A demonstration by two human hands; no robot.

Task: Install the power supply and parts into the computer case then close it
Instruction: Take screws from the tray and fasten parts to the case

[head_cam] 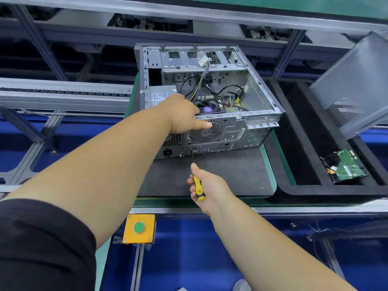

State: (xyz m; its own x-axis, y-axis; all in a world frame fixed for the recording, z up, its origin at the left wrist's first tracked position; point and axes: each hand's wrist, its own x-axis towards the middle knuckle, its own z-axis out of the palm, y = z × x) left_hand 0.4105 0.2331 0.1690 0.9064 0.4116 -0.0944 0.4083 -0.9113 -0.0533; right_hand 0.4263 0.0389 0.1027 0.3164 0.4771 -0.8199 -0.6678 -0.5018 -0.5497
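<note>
Our left hand (184, 114) grips open case (210, 97) rear edge, thumb outside. Our right hand (206, 185) clamps screwdriver (197, 181), tip at rear panel. PSU (161, 95) sits inside case, on table (231, 175).

Factory assembly-line workstation, silver aluminium-profile framing (42, 49) running behind a green-edged conveyor pallet (270, 164), yellow push-button box with a green button (139, 228) sitting at the bench edge, black foam parts tray (298, 192) lying alongside, blue plastic bins (189, 248) showing beneath.
</note>
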